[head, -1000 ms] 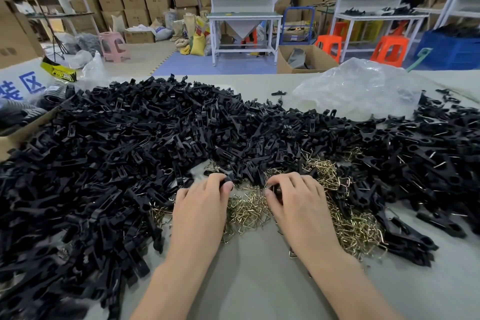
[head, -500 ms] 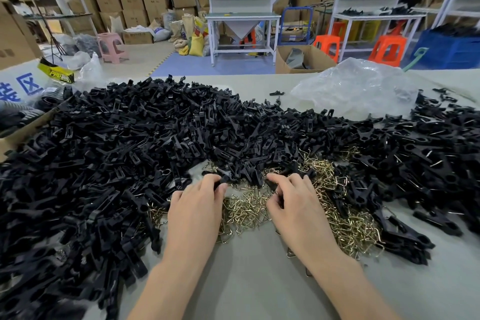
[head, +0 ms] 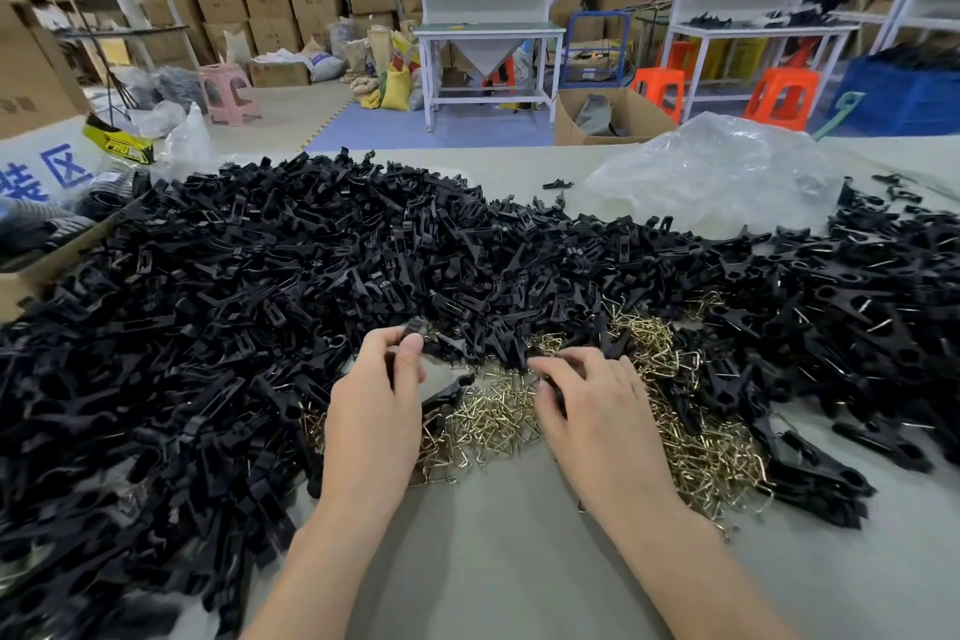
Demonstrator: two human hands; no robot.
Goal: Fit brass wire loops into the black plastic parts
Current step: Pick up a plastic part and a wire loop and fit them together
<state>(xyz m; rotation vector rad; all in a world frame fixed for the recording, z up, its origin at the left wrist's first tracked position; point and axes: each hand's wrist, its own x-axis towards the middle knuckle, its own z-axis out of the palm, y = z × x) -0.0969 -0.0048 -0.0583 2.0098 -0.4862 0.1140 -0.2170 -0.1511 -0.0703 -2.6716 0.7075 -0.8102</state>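
A huge heap of black plastic parts (head: pixel 322 276) covers the grey table (head: pixel 498 561) from left to right. In front of it, near the middle, lies a pile of brass wire loops (head: pixel 691 442). My left hand (head: pixel 376 411) hovers at the left edge of that pile, its fingertips pinched on one small black plastic part (head: pixel 413 327). My right hand (head: pixel 597 411) rests palm down on the brass loops, fingers curled around a dark part that is mostly hidden under them.
A crumpled clear plastic bag (head: pixel 722 172) lies at the back right of the table. A cardboard box edge (head: pixel 47 260) sits at the far left. Behind the table are workbenches, orange stools (head: pixel 660 88) and stacked cartons.
My left hand has lifted and pulled a black part up out of the heap's edge. My right hand has shifted slightly right over the brass loops.
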